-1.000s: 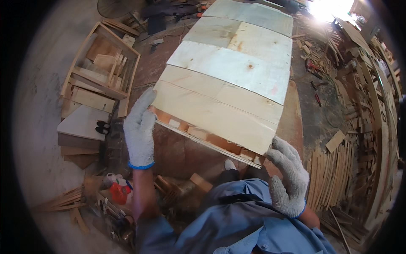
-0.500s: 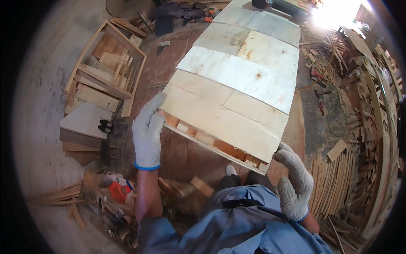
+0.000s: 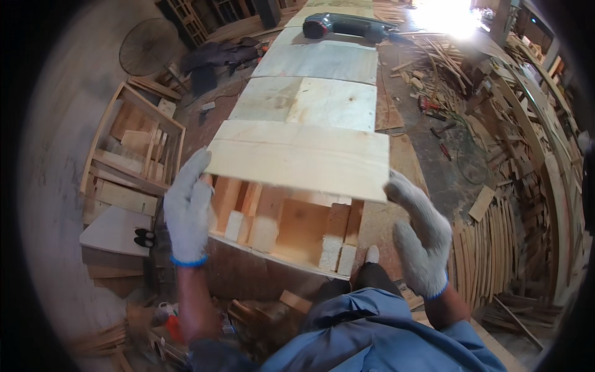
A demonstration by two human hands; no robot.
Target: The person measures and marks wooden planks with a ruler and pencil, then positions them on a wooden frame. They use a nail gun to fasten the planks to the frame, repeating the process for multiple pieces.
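Observation:
A pale plywood board [image 3: 297, 158] is held at its two ends, lying crosswise in front of me. My left hand [image 3: 191, 214], in a white knit glove with a blue cuff, grips its left end. My right hand [image 3: 421, 232], gloved alike, has its fingertips at the right end, with the thumb standing apart below. Under the board's near edge a wooden frame [image 3: 304, 226] shows its inside, with upright blocks [image 3: 263, 232] and hollows between them. Beyond the held board, more plywood panels [image 3: 316, 62] run away in a row.
A grey power tool [image 3: 344, 26] with a dark red end lies on the far panels. Thin wood strips [image 3: 489, 254] and scrap lumber [image 3: 514, 149] pile up at the right. To the left are a wooden frame [image 3: 133, 136], a pedestal fan [image 3: 149, 46] and black shoes [image 3: 144, 237].
Both hands have moved the plywood board away from me, baring much more of the frame's inside. It now covers the white panel behind. The view has also shifted.

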